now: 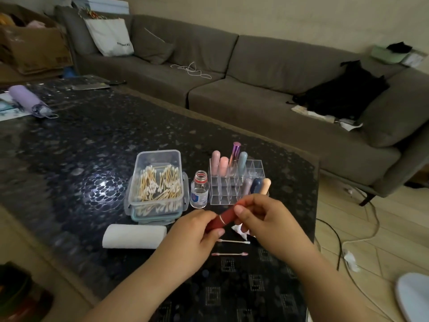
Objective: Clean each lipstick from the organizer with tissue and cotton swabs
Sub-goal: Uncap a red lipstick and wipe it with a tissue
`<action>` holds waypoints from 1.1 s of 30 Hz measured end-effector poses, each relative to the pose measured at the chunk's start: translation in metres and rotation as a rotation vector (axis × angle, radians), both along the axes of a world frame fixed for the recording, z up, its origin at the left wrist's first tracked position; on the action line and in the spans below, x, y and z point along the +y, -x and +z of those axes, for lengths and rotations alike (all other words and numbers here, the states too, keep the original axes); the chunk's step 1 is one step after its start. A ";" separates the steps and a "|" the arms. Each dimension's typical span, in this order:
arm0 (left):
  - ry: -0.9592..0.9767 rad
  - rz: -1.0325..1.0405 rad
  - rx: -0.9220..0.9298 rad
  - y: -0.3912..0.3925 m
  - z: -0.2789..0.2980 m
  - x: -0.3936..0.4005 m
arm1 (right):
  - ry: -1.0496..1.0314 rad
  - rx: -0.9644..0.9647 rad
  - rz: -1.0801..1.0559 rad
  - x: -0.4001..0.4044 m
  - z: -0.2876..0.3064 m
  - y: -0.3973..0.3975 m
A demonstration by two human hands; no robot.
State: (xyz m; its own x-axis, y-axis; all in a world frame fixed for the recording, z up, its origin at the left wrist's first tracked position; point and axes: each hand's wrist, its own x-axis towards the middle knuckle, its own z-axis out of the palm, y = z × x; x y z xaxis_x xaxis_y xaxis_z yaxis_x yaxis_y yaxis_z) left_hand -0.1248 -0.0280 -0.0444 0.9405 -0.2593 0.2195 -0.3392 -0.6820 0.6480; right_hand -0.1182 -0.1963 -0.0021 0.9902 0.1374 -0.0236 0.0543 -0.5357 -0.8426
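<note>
Both hands hold one red lipstick [224, 217] with a thin metal ring, above the dark table. My left hand [197, 231] grips its lower end. My right hand [260, 217] pinches its upper end. Behind them stands a clear organizer [234, 187] with several pastel lipsticks upright in it. A clear box of cotton swabs [157, 184] sits to its left. Two used cotton swabs [233, 241] lie on the table under my hands, beside a crumpled tissue [239, 230]. A roll of white tissue [133, 236] lies to the left.
A small open glass bottle [199, 190] stands between the swab box and the organizer. The table's right edge [316, 205] runs close to my right hand, with cables on the floor beyond. A grey sofa [232, 73] lies behind the table. A purple umbrella [29, 101] lies far left.
</note>
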 end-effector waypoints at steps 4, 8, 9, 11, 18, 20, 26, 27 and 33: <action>0.088 0.025 0.065 0.007 -0.006 0.005 | -0.043 -0.003 0.010 0.007 -0.010 0.005; 0.157 0.074 0.132 0.009 -0.010 0.010 | -0.100 0.023 -0.032 0.003 -0.013 -0.002; 0.171 0.084 0.145 0.008 -0.010 0.011 | -0.138 0.024 -0.063 -0.001 -0.011 -0.005; 0.222 0.119 0.176 0.005 -0.011 0.012 | -0.225 0.009 -0.121 -0.010 -0.008 -0.012; 0.422 0.180 0.290 -0.002 -0.020 0.015 | -0.062 0.084 -0.129 -0.004 -0.040 -0.029; 0.519 0.191 0.318 -0.004 -0.021 0.014 | 0.224 -0.093 -0.106 0.003 -0.055 -0.032; 0.794 0.155 0.376 -0.005 -0.019 0.008 | 0.493 -0.356 -0.079 0.015 -0.081 -0.034; 0.839 0.140 0.384 -0.004 -0.018 0.008 | 0.514 -0.337 -0.073 0.014 -0.082 -0.034; 1.002 0.063 0.456 -0.001 -0.019 0.005 | 0.320 -0.292 -0.121 0.012 -0.070 -0.028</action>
